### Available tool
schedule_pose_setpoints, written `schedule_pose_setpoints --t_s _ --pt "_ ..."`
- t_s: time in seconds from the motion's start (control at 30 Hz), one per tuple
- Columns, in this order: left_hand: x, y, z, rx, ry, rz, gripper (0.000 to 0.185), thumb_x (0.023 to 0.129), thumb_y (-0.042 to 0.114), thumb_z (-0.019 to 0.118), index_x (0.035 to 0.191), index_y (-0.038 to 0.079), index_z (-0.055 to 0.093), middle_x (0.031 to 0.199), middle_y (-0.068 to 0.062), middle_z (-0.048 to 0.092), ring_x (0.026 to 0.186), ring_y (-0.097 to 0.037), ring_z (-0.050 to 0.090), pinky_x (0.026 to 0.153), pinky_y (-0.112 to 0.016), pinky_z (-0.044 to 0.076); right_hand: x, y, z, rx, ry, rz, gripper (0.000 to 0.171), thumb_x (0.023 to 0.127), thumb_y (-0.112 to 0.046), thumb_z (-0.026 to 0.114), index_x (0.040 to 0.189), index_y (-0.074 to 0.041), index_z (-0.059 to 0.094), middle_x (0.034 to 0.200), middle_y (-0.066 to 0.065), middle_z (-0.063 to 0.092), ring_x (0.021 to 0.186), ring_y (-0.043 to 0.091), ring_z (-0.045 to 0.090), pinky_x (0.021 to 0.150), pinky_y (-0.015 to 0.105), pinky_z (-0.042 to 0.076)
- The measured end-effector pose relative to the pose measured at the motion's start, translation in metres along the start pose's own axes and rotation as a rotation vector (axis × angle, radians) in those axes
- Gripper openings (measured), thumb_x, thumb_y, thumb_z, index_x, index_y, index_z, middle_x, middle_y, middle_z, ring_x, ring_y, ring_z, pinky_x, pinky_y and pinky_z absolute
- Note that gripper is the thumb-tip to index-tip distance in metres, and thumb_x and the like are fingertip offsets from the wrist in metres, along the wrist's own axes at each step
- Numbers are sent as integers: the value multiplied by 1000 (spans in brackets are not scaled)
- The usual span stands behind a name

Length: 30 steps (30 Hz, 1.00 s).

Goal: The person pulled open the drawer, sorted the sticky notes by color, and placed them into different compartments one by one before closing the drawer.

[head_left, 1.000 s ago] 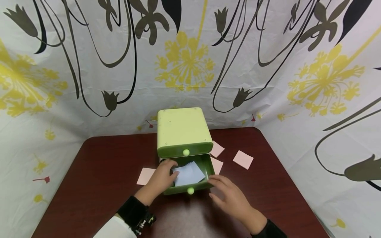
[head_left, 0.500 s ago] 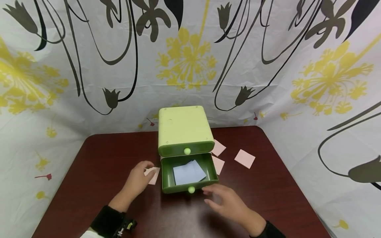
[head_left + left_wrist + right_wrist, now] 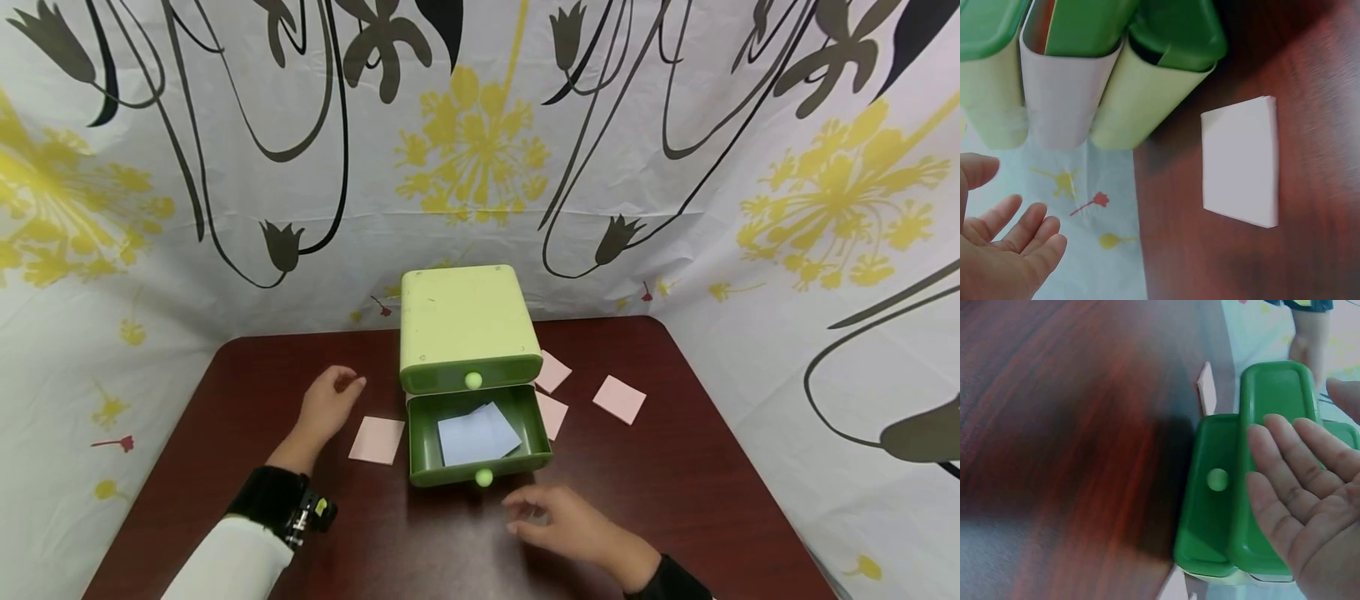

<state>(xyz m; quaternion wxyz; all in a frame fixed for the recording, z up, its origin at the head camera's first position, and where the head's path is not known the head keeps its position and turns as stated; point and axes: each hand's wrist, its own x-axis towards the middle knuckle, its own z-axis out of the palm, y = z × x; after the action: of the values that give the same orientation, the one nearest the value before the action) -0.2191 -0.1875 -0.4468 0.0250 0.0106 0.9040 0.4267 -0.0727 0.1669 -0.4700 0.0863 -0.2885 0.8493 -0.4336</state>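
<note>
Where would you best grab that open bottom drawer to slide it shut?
Probably the round knob on the open drawer's front. It sticks out toward the person, so fingers could pinch it from the near side, where the right hand hovers; pressing the flat front might also work.

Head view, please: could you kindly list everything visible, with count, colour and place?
Drawer box: one, light green, middle of the table; top drawer closed.
Bottom drawer: one, dark green, pulled open.
Blue paper: one or more light blue sheets, inside the open drawer.
Pink notes: four; one left of the drawer, three on its right.
Table: one, dark red-brown wood.
Cloth backdrop: white, yellow and black flowers, around the table.
Left hand: open, above the left note.
Right hand: open, in front of the drawer.
</note>
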Motion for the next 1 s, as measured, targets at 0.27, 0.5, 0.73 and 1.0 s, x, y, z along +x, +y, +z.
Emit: schedule_pose_setpoints --t_s 0.27,0.5,0.73,1.0 --pt "33 29 -10 -62 26 -37 61 101 43 43 142 -3 35 149 -26 30 135 -42 31 106 -57 33 5 10 12 213 -112 211 40 91 -21 67 118 7 61 95 -2 69 89 6 62 76 22 52" --pt "55 54 -7 -135 8 -25 68 100 42 46 150 1 25 153 -22 27 140 -39 28 108 -55 34 12 16 21 358 -91 340 47 91 -20 64 126 10 54 102 6 67 92 12 62 79 25 50" --pt "70 73 1 -211 -7 -40 71 99 45 47 153 6 21 156 -18 22 143 -36 24 110 -52 32 17 16 24 486 -92 419 51 89 -16 63 128 13 51 107 17 68 90 22 65 81 43 54" --pt "86 91 4 -206 -11 -57 73 98 47 47 155 11 18 157 -16 22 142 -34 26 111 -50 32 23 14 29 605 -88 470 49 94 -14 56 131 16 46 112 23 65 101 34 65 86 49 53"
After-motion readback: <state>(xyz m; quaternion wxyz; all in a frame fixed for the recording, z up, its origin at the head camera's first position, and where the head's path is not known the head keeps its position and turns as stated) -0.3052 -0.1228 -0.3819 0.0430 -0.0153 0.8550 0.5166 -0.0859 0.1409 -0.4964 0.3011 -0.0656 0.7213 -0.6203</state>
